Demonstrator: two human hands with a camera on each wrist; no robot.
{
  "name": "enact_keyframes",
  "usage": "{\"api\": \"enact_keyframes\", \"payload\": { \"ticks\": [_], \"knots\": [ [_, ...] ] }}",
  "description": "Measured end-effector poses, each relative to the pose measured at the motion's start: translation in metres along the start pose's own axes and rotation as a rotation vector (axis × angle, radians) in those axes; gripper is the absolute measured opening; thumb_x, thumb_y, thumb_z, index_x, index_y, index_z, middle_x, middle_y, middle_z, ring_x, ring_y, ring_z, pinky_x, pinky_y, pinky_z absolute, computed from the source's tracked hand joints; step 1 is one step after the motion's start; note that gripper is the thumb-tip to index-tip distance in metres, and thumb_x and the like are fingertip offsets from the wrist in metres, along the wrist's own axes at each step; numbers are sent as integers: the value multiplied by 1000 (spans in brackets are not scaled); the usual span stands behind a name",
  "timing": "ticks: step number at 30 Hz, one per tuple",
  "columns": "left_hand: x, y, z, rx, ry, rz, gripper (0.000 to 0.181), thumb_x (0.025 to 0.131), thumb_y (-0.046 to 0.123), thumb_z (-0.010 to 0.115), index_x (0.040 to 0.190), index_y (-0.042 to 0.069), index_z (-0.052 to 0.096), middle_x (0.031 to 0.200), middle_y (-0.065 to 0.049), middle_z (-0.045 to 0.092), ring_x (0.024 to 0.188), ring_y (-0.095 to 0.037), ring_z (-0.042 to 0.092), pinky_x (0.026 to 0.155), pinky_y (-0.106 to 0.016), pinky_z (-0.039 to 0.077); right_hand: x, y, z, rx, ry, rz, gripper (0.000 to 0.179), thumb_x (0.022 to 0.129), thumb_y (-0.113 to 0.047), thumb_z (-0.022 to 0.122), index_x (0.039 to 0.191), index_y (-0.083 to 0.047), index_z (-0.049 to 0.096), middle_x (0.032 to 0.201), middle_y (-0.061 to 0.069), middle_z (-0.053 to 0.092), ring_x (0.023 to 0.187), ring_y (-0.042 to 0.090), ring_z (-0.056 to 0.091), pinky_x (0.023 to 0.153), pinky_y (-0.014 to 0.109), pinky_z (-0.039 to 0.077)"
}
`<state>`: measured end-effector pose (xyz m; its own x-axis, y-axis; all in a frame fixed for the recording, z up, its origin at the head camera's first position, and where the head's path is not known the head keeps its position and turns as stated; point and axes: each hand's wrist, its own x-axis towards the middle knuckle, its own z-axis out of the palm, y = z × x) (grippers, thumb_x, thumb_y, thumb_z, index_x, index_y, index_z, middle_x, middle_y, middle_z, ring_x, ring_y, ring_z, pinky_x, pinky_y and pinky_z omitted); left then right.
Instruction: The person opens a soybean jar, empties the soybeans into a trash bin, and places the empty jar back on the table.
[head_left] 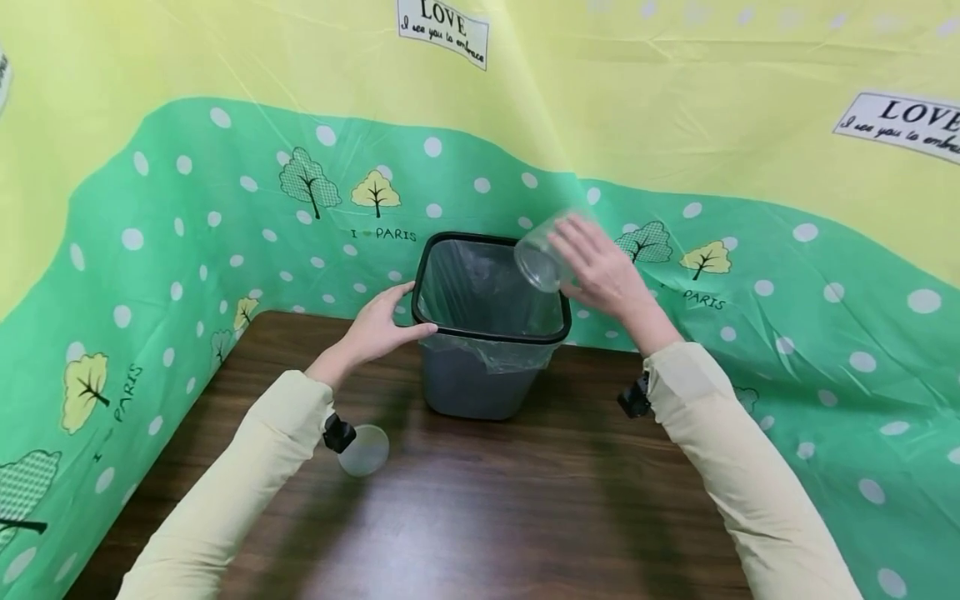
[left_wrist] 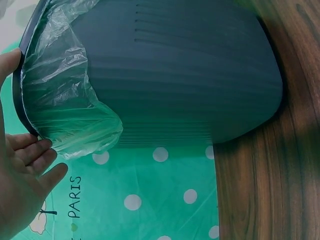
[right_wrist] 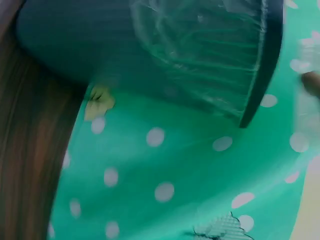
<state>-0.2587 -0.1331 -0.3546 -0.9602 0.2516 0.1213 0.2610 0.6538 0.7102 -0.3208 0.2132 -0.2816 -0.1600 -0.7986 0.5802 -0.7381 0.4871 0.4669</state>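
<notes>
A dark grey trash can (head_left: 480,383) with a black rim stands at the back of the table, lined with a clear plastic bag (left_wrist: 70,100) folded over the rim. My left hand (head_left: 378,327) holds the rim at its left front corner, the thumb along the front and the fingers at the side. Over the right side of the opening, my right hand (head_left: 602,271) grips a clear plastic cup (head_left: 537,258), tilted with its mouth toward the can. I see nothing inside the cup. Only a blurred fingertip (right_wrist: 312,83) and a cup edge show in the right wrist view.
A round translucent disc (head_left: 367,452), like a lid, lies on the dark wooden table (head_left: 480,508) near the left wrist. A green and yellow patterned cloth (head_left: 247,208) hangs right behind the can and along both sides.
</notes>
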Motion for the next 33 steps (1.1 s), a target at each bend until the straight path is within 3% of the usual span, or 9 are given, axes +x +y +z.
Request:
{"api": "enact_keyframes", "payload": {
  "ticks": [4,10,15,19,26,29,33],
  "knots": [
    [0,1,0,-3,-6,4,89,76,58,61,144,12,26,146,-10,28,131,-29,29,102,-50,30,-8,-3,0,27,-5,44,83,55,-10,81,128,4,43,129,25,45,121,39,40,103,46,31],
    [-1,2,-1,-6,-6,2,90,75,59,61,144,12,26,146,-10,28,131,-29,29,101,-50,30,-24,-4,-12,77,107,234,88,50,-12,83,126,4,42,127,22,47,118,37,43,99,45,37],
    [-1,2,0,0,-6,-1,89,76,58,61,143,13,27,146,-10,28,130,-28,30,101,-49,31,-57,-9,-30,160,171,509,85,55,-22,77,129,1,40,129,20,46,117,36,44,96,48,38],
    [-2,2,0,1,-5,-5,88,76,57,62,143,12,27,145,-10,29,130,-28,30,102,-49,31,-94,-19,-36,256,214,725,86,54,-19,80,130,-3,43,125,18,49,111,35,47,91,46,40],
    [-1,1,0,10,-8,1,88,76,57,61,143,12,27,145,-10,29,130,-28,30,102,-49,31,-165,-63,-27,397,197,1123,90,53,-2,84,132,-5,42,123,19,49,108,31,46,85,10,33],
    [-1,1,0,18,-6,2,88,76,57,62,143,11,28,145,-11,29,131,-28,29,102,-49,30,-189,-88,-16,439,160,1241,87,56,-3,83,132,-3,41,123,19,48,107,31,46,83,8,33],
    [0,1,-1,19,-5,1,88,76,57,62,143,12,28,145,-10,29,132,-28,28,102,-49,29,-216,-122,4,449,142,1367,84,57,-7,83,131,-2,42,121,19,49,107,28,46,83,14,33]
  ]
}}
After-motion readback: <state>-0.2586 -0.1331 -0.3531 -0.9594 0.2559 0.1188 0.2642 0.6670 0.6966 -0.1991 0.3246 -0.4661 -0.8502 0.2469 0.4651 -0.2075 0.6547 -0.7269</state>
